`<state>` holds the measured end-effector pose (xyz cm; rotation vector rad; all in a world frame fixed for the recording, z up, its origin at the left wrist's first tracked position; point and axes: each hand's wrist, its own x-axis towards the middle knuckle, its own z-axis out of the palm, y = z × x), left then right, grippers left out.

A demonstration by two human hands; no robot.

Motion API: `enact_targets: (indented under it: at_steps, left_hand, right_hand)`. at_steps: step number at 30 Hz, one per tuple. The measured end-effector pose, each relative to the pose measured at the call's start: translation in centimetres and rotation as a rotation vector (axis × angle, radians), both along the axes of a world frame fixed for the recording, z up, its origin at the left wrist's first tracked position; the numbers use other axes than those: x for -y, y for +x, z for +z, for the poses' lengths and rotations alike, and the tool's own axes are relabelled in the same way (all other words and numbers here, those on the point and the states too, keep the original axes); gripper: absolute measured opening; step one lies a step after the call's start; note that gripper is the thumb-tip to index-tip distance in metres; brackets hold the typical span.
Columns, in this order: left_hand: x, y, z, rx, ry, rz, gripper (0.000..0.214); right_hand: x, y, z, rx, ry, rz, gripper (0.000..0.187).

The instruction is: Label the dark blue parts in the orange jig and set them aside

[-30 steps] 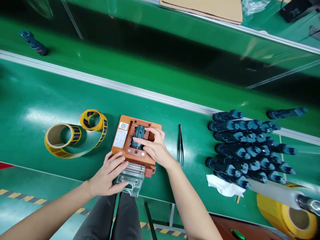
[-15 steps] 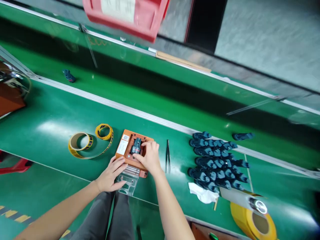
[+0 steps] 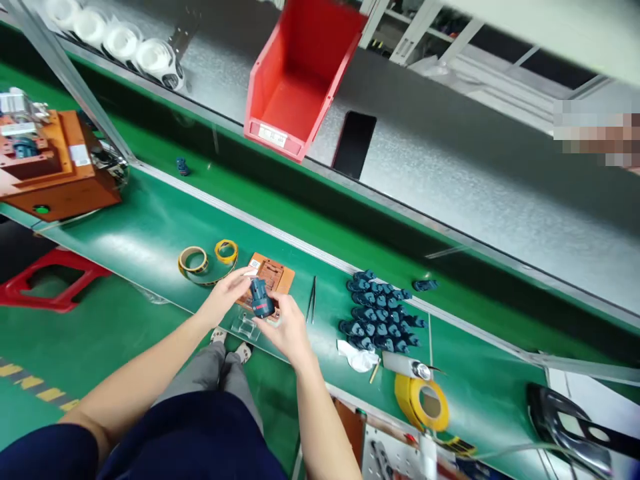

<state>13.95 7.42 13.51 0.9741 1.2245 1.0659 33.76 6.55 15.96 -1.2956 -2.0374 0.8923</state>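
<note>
A dark blue battery pack with a red stripe is held up above an orange-brown fixture. My right hand grips its lower right side between thumb and fingers. At its upper left, my left hand closes on the pack with its fingertips. The fixture's recess is partly hidden behind the hands and the pack. Its clear plastic flap hangs toward the bench's front edge. Black tweezers lie just right of the fixture, and a roll of yellow-and-black labels lies to the left.
Several rows of similar packs stand on the right, beside a white cloth and yellow tape. A red bin and a phone rest on the shelf. Far left is an orange machine; a red stool stands below.
The battery pack has come up out of the fixture's recess into my hands. My left hand has moved from the fixture's edge to the pack. The view has tilted up and widened.
</note>
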Motion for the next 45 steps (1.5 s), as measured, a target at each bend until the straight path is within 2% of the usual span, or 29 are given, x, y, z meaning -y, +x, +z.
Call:
enact_targets:
  at_steps: [3,5,9,12,16,20,22,24,27,29,31,33,37,40,42,45]
  left_hand:
    - [-0.4,0.5,3.8,0.175,-0.052,-0.121,0.047]
    - [0.0,1.1,5.7,0.193,-0.024,-0.097,0.043]
    - [1.0,2.8,8.8,0.173,0.088,-0.053,0.041]
    - [1.7,4.2,10.5,0.154,0.14,-0.037,0.041]
    - [2.5,5.4,11.8,0.129,0.191,-0.052,0.042]
    - [3.2,6.3,12.3,0.111,0.216,-0.055,0.043]
    - [3.3,7.0,12.4,0.099,0.222,-0.054,0.043]
    - [3.4,8.0,12.5,0.072,0.255,-0.046,0.04]
    - [3.4,9.7,12.7,0.029,0.333,-0.003,0.027]
    - [3.5,10.7,13.0,0.009,0.34,0.015,0.027]
    - [3.6,11.6,13.3,-0.05,0.327,-0.01,0.03]
    - [3.9,12.4,13.5,-0.174,0.339,-0.062,0.031]
    - [4.6,13.9,13.7,-0.501,0.422,-0.113,0.03]
    - [5.0,15.2,13.7,-0.638,0.517,-0.115,0.029]
    - [5.1,15.8,13.6,-0.622,0.555,-0.134,0.028]
    - [4.9,16.0,13.2,-0.445,0.536,-0.227,0.026]
  right_hand:
    - [1.8,-0.1,2.2,-0.122,-0.043,-0.037,0.052]
    - [2.4,0.1,3.7,-0.251,-0.107,-0.095,0.05]
    - [3.2,0.8,5.9,-0.48,-0.348,-0.113,0.028]
    - [3.7,1.0,6.6,-0.664,-0.529,-0.118,0.031]
    - [4.2,0.7,7.1,-0.897,-0.604,-0.207,0.039]
    - [4.6,1.0,8.1,-0.988,-0.631,-0.243,0.041]
    - [4.9,1.3,8.5,-1.06,-0.709,-0.239,0.042]
    - [5.2,1.6,8.8,-1.151,-0.863,-0.183,0.046]
    - [6.1,2.0,8.8,-1.228,-1.062,-0.023,0.056]
    - [6.9,2.4,8.7,-1.223,-1.035,-0.011,0.058]
    - [7.8,3.0,8.5,-1.169,-0.926,-0.088,0.057]
    - [8.8,3.8,8.4,-1.07,-0.786,-0.168,0.054]
    - [10.5,5.5,8.1,-0.878,-0.525,-0.226,0.043]
    - [11.1,6.5,7.6,-0.793,-0.419,-0.292,0.038]
    - [11.4,6.9,7.3,-0.729,-0.369,-0.349,0.035]
    - [11.8,7.1,7.4,-0.642,-0.293,-0.396,0.033]
